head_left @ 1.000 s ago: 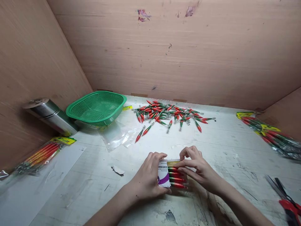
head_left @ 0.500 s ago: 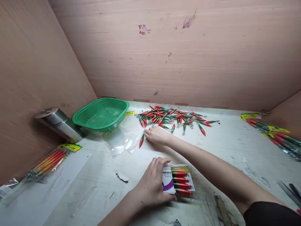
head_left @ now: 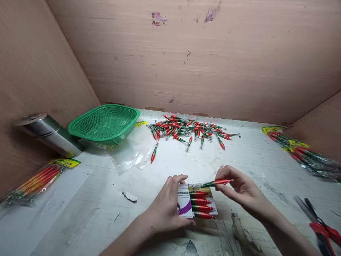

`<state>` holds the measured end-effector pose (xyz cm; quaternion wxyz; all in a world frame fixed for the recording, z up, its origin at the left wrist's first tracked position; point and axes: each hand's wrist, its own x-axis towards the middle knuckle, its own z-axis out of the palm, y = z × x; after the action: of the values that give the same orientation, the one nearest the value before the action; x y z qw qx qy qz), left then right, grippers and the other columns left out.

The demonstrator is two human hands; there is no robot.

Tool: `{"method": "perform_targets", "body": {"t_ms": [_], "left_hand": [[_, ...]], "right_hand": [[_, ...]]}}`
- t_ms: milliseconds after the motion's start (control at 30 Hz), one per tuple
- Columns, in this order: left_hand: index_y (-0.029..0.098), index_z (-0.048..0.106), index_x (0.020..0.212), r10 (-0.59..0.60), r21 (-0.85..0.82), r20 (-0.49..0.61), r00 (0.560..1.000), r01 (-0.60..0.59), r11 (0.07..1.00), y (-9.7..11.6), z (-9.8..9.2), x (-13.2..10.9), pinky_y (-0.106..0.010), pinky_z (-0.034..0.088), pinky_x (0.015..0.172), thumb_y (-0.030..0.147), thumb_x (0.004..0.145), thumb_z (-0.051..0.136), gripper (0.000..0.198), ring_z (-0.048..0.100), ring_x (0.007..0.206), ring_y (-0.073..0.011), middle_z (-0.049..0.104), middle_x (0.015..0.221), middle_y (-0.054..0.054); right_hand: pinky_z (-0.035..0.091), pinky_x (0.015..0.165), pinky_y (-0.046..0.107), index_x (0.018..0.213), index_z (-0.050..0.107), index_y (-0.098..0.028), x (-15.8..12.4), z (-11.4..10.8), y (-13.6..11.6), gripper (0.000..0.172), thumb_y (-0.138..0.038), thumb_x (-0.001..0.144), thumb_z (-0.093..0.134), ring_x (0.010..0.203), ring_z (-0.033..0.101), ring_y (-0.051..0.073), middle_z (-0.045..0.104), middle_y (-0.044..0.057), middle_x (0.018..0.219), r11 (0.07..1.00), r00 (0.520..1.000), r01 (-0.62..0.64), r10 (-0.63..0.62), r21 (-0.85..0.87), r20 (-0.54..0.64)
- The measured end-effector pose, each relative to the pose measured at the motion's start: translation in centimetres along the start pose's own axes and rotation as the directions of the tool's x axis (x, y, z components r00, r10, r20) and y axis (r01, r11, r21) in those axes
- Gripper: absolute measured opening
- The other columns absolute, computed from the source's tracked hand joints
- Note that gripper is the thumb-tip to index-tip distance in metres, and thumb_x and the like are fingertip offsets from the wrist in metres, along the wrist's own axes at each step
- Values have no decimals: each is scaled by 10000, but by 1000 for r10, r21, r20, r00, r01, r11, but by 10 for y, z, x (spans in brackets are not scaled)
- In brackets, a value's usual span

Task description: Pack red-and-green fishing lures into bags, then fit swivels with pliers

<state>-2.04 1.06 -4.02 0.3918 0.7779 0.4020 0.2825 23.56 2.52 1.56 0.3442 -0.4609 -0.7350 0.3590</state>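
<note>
My left hand (head_left: 165, 208) curls over a small white and purple card (head_left: 184, 205) and holds it down on the table near the front. Three red and green fishing lures (head_left: 201, 207) lie side by side on the card's right part. My right hand (head_left: 238, 188) pinches one more red and green lure (head_left: 213, 183) level, just above the top of that row. A loose pile of the same lures (head_left: 186, 129) lies at the back of the table. One single lure (head_left: 153, 153) lies apart from the pile, to its left front.
A green mesh basket (head_left: 105, 122) stands at the back left beside a steel flask (head_left: 48, 135) lying on its side. Clear plastic bags (head_left: 130, 153) lie before the basket. Packed lure bags lie at far left (head_left: 37, 179) and far right (head_left: 301, 153). Red-handled scissors (head_left: 319, 224) are at the right front.
My right hand reached to the loose lures at the back, took one, and came back with it over the card. My left hand stayed on the card.
</note>
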Motion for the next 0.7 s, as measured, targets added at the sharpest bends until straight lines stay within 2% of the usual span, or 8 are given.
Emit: {"method": "perform_targets", "body": {"t_ms": [133,233,333,433,567,633,700], "left_hand": [[265,253,1366,56,6,2,998,-56,998,0,-1,-1,-483,464,992,273,554,913,1047,500,1176,-326,449,1291,-125],[277,226,1371,94,5,1,996,-94,996,-1,-2,-1,-469,474,979,274,566,915,1060,506,1167,-316,444,1274,-119],[285,215,1372,121,23,-3,993,-121,992,-3,-2,-1,-469,476,972,255,577,909,1057,503,1166,-315,442,1273,-118],[284,215,1368,112,38,-15,994,-112,993,-5,-1,0,-471,471,975,205,578,896,1046,501,1168,-314,442,1277,-118],[273,247,1354,66,53,-28,997,-65,996,-6,2,1,-468,472,956,144,554,877,1026,507,1128,-307,472,1239,-106],[270,273,1345,35,43,-44,998,-33,999,-6,5,1,-470,473,943,142,552,870,1000,510,1111,-308,486,1218,-100],[266,306,1333,-3,5,-74,997,3,1000,-5,8,1,-481,463,954,166,559,870,963,504,1122,-316,484,1215,-100]], "right_hand": [[487,684,278,867,596,-232,1,24,9,115,-325,933,580,741,590,155,590,7,806,997,999,17,-20,71,43],[495,718,304,932,640,-243,1,38,15,106,-333,936,583,796,598,178,602,22,834,993,994,110,-110,32,-19],[487,729,331,925,671,-249,1,50,21,134,-357,931,592,819,577,201,603,31,813,990,987,139,-140,-13,-82],[474,791,375,916,704,-256,3,59,27,136,-356,923,612,867,562,221,616,47,855,989,983,131,-138,-68,-124],[480,793,401,1060,748,-327,4,63,34,224,-362,953,555,886,566,234,641,60,894,983,985,134,-146,-127,-89],[473,860,449,1212,692,-382,1,61,34,300,-389,955,537,996,564,261,662,76,1059,978,988,136,-146,-158,-53],[435,969,497,1393,539,-393,-7,56,31,450,-434,944,539,1175,510,291,586,83,1298,983,995,78,-87,-164,-51]]}}
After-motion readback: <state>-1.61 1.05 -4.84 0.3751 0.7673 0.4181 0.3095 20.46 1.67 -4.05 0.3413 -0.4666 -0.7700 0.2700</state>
